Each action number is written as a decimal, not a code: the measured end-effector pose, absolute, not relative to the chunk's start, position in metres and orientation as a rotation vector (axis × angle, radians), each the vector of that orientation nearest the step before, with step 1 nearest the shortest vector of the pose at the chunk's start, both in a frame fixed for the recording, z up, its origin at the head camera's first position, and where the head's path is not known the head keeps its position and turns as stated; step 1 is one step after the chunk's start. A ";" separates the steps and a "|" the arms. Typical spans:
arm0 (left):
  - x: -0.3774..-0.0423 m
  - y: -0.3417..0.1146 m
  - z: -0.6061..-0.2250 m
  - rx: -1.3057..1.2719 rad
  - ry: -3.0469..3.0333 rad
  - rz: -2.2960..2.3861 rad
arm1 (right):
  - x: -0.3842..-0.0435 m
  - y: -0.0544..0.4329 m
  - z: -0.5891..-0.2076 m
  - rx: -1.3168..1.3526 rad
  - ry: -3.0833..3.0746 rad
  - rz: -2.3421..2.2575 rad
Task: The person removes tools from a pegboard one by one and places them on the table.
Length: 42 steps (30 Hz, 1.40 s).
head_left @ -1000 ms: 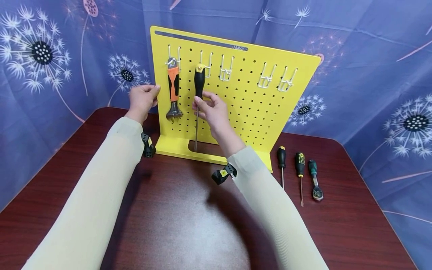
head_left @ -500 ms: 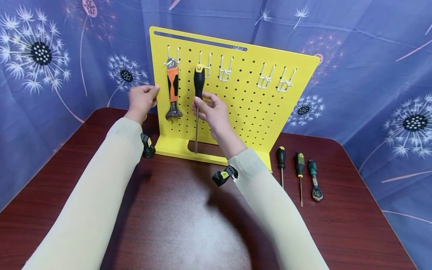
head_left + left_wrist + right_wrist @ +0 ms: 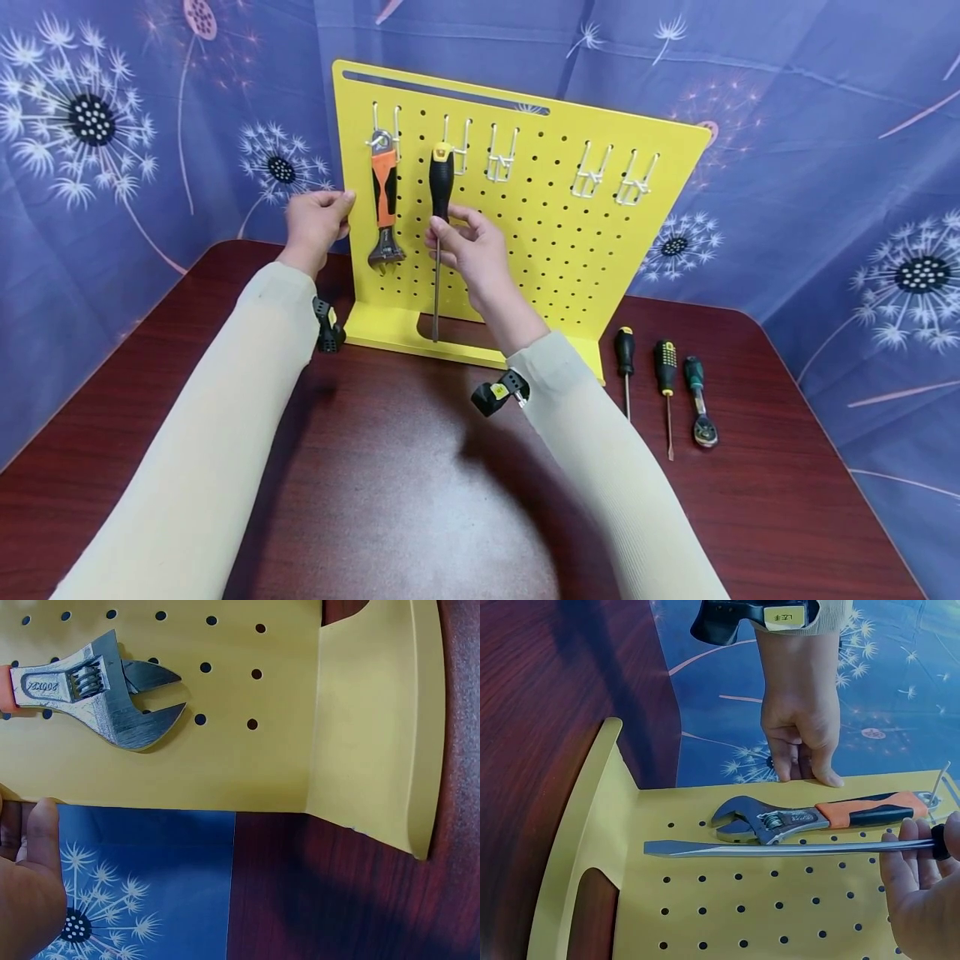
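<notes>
My right hand [image 3: 474, 246] pinches a flathead screwdriver [image 3: 442, 179] where its black-and-yellow handle meets the long steel shaft. The screwdriver stands upright, tip down, in front of the yellow pegboard [image 3: 558, 217], its handle overlapping the second pair of white hooks [image 3: 462, 158]. In the right wrist view the flat blade [image 3: 682, 848] lies alongside the adjustable wrench [image 3: 870, 810]. At the board's left edge my left hand [image 3: 315, 225] grips between thumb and fingers. The orange-and-black wrench hangs by its handle end from the leftmost hooks [image 3: 378, 142], open mouth downward.
Further right on the board are more white hooks [image 3: 502, 158], with nothing hanging from them. Two more screwdrivers [image 3: 626, 350] and a green-handled ratchet [image 3: 699, 400] lie on the dark red table [image 3: 405, 467], right of the board. A blue dandelion-print curtain [image 3: 787, 167] hangs behind.
The screwdriver's tip has dropped very slightly and its handle has shifted a touch to the left. Both hands keep their hold in nearly the same place.
</notes>
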<state>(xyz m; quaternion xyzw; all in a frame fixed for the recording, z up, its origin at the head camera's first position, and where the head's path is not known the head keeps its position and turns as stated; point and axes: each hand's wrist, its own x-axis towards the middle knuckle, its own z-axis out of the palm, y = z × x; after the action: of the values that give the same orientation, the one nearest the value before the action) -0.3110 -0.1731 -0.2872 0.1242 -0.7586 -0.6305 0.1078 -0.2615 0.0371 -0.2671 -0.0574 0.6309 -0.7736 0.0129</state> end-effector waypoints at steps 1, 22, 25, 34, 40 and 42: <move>-0.311 -0.173 -0.287 0.364 -2.234 -1.854 | -0.261 0.037 -0.267 -0.184 1.961 -2.416; -0.311 -0.173 -0.287 0.368 -2.239 -1.857 | -0.254 0.035 -0.260 -0.251 1.998 -2.389; -0.312 -0.174 -0.288 0.366 -2.246 -1.853 | -0.251 0.034 -0.258 -0.262 1.985 -2.388; -0.310 -0.174 -0.287 0.355 -2.238 -1.855 | -0.242 0.031 -0.250 -0.339 1.979 -2.382; -0.310 -0.173 -0.288 0.346 -2.233 -1.853 | -0.233 0.031 -0.248 -0.380 1.996 -2.350; -0.310 -0.173 -0.288 0.346 -2.231 -1.855 | -0.229 0.033 -0.248 -0.392 2.000 -2.339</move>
<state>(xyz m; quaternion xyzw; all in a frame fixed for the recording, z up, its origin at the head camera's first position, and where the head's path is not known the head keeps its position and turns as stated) -0.3098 -0.1732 -0.2881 0.1175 -0.7589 -0.6311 0.1094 -0.2295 0.0329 -0.2481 -0.1264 0.6445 -0.7538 0.0197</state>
